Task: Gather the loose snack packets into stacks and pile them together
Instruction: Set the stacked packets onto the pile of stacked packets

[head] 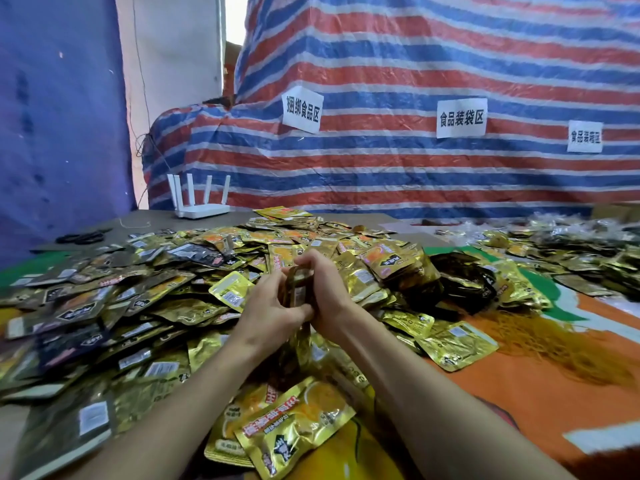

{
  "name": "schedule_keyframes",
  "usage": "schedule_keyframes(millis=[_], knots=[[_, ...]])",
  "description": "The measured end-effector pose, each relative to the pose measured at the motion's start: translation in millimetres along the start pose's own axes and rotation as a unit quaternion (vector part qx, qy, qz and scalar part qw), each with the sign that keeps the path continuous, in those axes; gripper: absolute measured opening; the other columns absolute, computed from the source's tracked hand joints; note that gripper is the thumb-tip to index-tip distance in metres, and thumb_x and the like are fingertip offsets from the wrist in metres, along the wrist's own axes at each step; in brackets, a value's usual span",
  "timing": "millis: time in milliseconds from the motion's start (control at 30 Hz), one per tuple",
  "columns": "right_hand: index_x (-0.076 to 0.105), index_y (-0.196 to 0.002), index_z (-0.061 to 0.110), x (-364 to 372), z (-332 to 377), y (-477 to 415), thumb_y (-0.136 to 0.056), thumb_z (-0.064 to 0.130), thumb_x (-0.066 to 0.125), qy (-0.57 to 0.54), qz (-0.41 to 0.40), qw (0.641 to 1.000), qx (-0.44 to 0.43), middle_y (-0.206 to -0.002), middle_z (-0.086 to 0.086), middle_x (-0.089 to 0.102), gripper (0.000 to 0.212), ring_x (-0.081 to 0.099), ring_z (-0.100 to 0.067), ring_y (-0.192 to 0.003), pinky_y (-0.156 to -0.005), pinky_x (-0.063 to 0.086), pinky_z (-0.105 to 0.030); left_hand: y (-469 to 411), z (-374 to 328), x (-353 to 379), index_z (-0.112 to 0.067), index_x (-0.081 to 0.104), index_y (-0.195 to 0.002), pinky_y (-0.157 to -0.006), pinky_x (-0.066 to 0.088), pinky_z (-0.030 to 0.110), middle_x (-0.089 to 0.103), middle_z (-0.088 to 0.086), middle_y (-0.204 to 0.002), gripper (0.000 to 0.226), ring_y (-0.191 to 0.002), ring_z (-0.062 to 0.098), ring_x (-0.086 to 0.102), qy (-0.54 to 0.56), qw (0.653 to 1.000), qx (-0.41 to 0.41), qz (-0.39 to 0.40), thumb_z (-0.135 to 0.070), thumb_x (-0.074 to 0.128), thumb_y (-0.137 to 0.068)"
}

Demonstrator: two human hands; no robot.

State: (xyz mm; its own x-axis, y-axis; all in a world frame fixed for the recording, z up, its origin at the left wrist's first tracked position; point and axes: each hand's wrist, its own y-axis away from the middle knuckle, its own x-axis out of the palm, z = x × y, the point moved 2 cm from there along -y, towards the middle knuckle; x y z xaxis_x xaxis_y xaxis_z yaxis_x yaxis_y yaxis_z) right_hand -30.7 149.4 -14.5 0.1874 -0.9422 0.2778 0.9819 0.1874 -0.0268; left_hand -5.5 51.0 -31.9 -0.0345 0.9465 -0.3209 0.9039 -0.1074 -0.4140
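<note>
A big heap of loose gold snack packets (145, 306) covers the table in front of me. Between my two hands stands a thin upright stack of packets (298, 289), seen edge-on. My left hand (268, 308) grips the stack from the left, fingers curled round its lower edge. My right hand (323, 285) holds it from the right, fingers bent over the top. Some bundled stacks (398, 268) lie together just right of my hands. Loose packets (291, 431) also lie near my forearms.
A tangle of orange rubber bands (554, 344) lies on the orange cloth at right. More packets (571, 251) spread across the far right. A white router (201, 199) and black scissors (83, 237) sit at the back left. A striped tarp (415, 81) hangs behind.
</note>
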Motion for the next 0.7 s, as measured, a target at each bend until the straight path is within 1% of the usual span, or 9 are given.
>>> schedule_keyframes(millis=[67, 167, 233, 300, 367, 433, 500, 600, 700], knots=[[0.057, -0.096, 0.008, -2, 0, 3, -0.094, 0.029, 0.049, 0.000, 0.010, 1.000, 0.009, -0.078, -0.005, 0.055, 0.022, 0.055, -0.017, -0.067, -0.061, 0.045, -0.029, 0, 2, 2, -0.015, 0.062, -0.100, -0.068, 0.056, 0.036, 0.068, 0.011, -0.092, 0.031, -0.084, 0.026, 0.067, -0.004, 0.999, -0.006, 0.036, -0.019, 0.069, -0.070], [0.055, -0.109, 0.008, -13, 4, 10, -0.103, 0.041, 0.048, 0.102, -0.023, 0.993, -0.047, -0.098, -0.004, 0.061, 0.034, 0.062, -0.016, -0.086, -0.067, 0.051, -0.023, 2, -3, 3, -0.015, 0.066, -0.085, -0.061, 0.052, 0.028, 0.069, 0.004, -0.073, 0.020, -0.071, 0.018, 0.067, 0.024, 0.999, 0.010, 0.027, -0.023, 0.061, -0.068], [0.053, -0.116, 0.013, -28, 11, 21, -0.103, 0.047, 0.049, 0.193, -0.045, 0.974, -0.107, -0.106, 0.000, 0.062, 0.037, 0.062, -0.012, -0.093, -0.059, 0.049, -0.011, 2, -2, 1, -0.009, 0.069, -0.085, -0.062, 0.057, 0.030, 0.074, 0.009, -0.078, 0.019, -0.076, 0.020, 0.071, 0.077, 0.997, -0.005, -0.005, -0.019, 0.065, -0.069], [0.057, -0.107, 0.022, -53, 26, 34, -0.101, 0.043, 0.057, 0.282, -0.076, 0.943, -0.160, -0.103, 0.001, 0.065, 0.023, 0.064, -0.014, -0.092, -0.059, 0.046, -0.010, 1, 1, -4, 0.005, 0.066, -0.089, -0.057, 0.058, 0.032, 0.073, 0.021, -0.084, 0.014, -0.076, 0.030, 0.072, 0.149, 0.987, -0.056, -0.038, -0.007, 0.068, -0.081], [0.063, -0.099, 0.022, -84, 45, 49, -0.098, 0.034, 0.063, 0.366, -0.095, 0.908, -0.181, -0.096, 0.000, 0.070, 0.011, 0.067, -0.014, -0.087, -0.066, 0.049, -0.019, 0, 5, -9, 0.007, 0.064, -0.089, -0.048, 0.054, 0.027, 0.070, 0.018, -0.075, 0.007, -0.063, 0.025, 0.070, 0.193, 0.975, -0.092, -0.056, 0.002, 0.059, -0.089], [0.070, -0.093, 0.020, -118, 63, 65, -0.094, 0.029, 0.067, 0.460, -0.120, 0.862, -0.174, -0.089, 0.002, 0.072, 0.009, 0.068, -0.011, -0.082, -0.066, 0.051, -0.023, -1, 8, -11, 0.007, 0.062, -0.085, -0.051, 0.051, 0.027, 0.066, 0.009, -0.067, 0.004, -0.056, 0.015, 0.065, 0.166, 0.979, -0.092, -0.069, 0.004, 0.061, -0.088], [0.074, -0.083, 0.020, -156, 80, 80, -0.089, 0.026, 0.072, 0.559, -0.157, 0.803, -0.130, -0.081, 0.003, 0.073, 0.010, 0.068, -0.012, -0.076, -0.064, 0.054, -0.027, -1, 11, -10, 0.012, 0.058, -0.091, -0.063, 0.045, 0.031, 0.062, 0.010, -0.073, 0.015, -0.064, 0.018, 0.062, 0.141, 0.984, -0.091, -0.062, 0.005, 0.069, -0.082], [0.076, -0.073, 0.019, -207, 94, 96, -0.083, 0.014, 0.072, 0.669, -0.190, 0.719, -0.006, -0.075, 0.000, 0.073, 0.012, 0.069, -0.017, -0.073, -0.064, 0.057, -0.032, 0, 10, -6, 0.009, 0.057, -0.101, -0.081, 0.050, 0.043, 0.061, 0.017, -0.088, 0.034, -0.084, 0.031, 0.061, 0.149, 0.982, -0.112, -0.021, 0.007, 0.076, -0.072], [0.078, -0.077, 0.018, -239, 88, 107, -0.078, 0.012, 0.074, 0.743, -0.168, 0.642, 0.082, -0.077, 0.002, 0.074, 0.008, 0.070, -0.017, -0.075, -0.069, 0.059, -0.033, -1, 11, -5, 0.000, 0.060, -0.108, -0.097, 0.047, 0.054, 0.065, 0.019, -0.096, 0.037, -0.097, 0.038, 0.064, 0.156, 0.981, -0.118, -0.005, 0.016, 0.064, -0.074]])
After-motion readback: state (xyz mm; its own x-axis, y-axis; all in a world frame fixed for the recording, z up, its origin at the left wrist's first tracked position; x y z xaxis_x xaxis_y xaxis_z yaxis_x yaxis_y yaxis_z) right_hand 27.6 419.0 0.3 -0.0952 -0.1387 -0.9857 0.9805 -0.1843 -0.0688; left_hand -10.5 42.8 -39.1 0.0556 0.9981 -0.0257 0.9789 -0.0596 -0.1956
